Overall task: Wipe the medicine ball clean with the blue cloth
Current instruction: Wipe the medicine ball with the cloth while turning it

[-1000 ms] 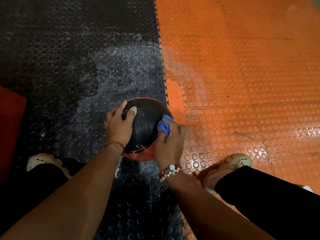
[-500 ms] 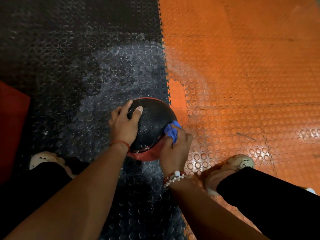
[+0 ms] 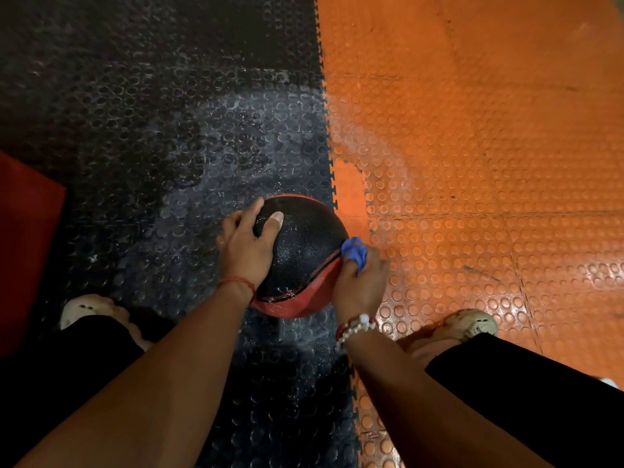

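Note:
A black and red medicine ball (image 3: 304,251) sits on the studded floor between my feet, close to the seam of the black and orange mats. My left hand (image 3: 244,246) rests on its upper left side, fingers spread and thumb lying across the top. My right hand (image 3: 359,288) grips a bunched blue cloth (image 3: 354,253) and holds it against the ball's right side, low near the red band. Only a small tuft of the cloth shows above my fingers.
Black studded mat (image 3: 152,130) covers the left, orange studded mat (image 3: 472,146) the right, both with pale wet-looking smears. A red block (image 3: 23,238) lies at the left edge. My shoes (image 3: 472,324) and black trouser legs flank the ball.
My right hand has slid the cloth from the ball's upper right face down and outward to its right side. The left hand has stayed on the ball.

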{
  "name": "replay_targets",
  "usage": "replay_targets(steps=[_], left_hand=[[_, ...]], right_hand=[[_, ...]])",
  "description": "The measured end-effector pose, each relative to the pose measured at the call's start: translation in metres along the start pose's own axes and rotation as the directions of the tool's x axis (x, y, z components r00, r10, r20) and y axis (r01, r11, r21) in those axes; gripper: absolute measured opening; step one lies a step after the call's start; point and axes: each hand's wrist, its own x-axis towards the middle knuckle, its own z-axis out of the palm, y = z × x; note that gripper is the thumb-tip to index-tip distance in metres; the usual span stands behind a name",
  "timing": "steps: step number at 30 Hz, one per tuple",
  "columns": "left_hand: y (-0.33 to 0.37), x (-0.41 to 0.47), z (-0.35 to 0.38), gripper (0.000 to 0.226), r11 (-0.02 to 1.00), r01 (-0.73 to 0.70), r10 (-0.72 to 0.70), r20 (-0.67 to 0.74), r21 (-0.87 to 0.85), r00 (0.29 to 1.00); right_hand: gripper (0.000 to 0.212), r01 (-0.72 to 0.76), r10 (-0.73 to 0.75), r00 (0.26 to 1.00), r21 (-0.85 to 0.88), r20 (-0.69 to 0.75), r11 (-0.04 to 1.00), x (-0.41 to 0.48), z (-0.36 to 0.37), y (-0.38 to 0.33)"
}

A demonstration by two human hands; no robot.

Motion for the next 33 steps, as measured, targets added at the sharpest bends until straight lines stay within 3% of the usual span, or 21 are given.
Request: replay_targets(steps=[3,6,8,10,12,14,16,18,20,24,27,33], left_hand=[[-0.002,0.002,0.001,0.051,0.999,-0.01,0.009,-0.037,-0.034,0.999],[-0.004,0.001,0.001,0.05,0.999,-0.015,0.012,-0.081,-0.035,0.997],[-0.005,0.001,0.0,0.052,0.999,-0.024,0.021,-0.091,-0.028,0.996],[-0.004,0.002,0.001,0.055,0.999,-0.034,0.032,-0.093,-0.027,0.995],[-0.002,0.001,0.001,0.056,0.998,-0.055,0.053,-0.104,-0.014,0.993],[-0.005,-0.006,0.0,0.056,0.992,-0.123,0.125,-0.147,0.022,0.981],[-0.016,-0.021,0.001,0.058,0.97,-0.225,0.239,-0.179,0.094,0.954],[-0.03,-0.04,0.007,0.063,0.939,-0.306,0.328,-0.139,0.158,0.934],[-0.04,-0.053,0.014,0.07,0.937,-0.316,0.329,-0.075,0.149,0.941],[-0.036,-0.042,0.015,0.065,0.958,-0.281,0.286,-0.084,0.063,0.955],[-0.025,-0.029,0.011,0.05,0.958,-0.286,0.288,-0.122,0.035,0.95],[-0.015,-0.004,0.002,0.052,0.98,-0.198,0.198,-0.104,0.005,0.975]], right_hand=[[0.027,0.184,-0.183,0.983,0.065,-0.015,0.981,-0.031,-0.004,-0.009],[0.037,0.408,-0.413,0.907,0.074,0.082,0.91,-0.029,-0.002,-0.023],[0.038,0.477,-0.478,0.871,0.04,0.11,0.878,-0.015,0.0,-0.03],[0.031,0.418,-0.416,0.904,-0.006,0.095,0.908,0.007,0.0,-0.032],[0.023,0.27,-0.265,0.959,-0.044,0.102,0.962,0.029,0.0,-0.025],[0.013,0.098,-0.105,0.987,0.062,0.117,0.993,0.045,0.003,-0.014],[0.021,-0.037,0.015,0.992,0.171,0.127,0.985,0.05,0.007,-0.006],[0.012,-0.111,0.087,0.987,0.184,0.132,0.977,0.049,0.005,-0.004],[0.011,-0.109,0.089,0.988,0.161,0.128,0.981,0.041,0.0,-0.005],[0.032,0.181,-0.19,0.979,0.122,0.072,0.976,0.001,-0.005,-0.012],[0.043,0.408,-0.422,0.898,0.126,0.125,0.904,-0.014,0.0,-0.013],[0.046,0.581,-0.567,0.786,0.016,0.247,0.813,0.027,0.01,-0.032]])
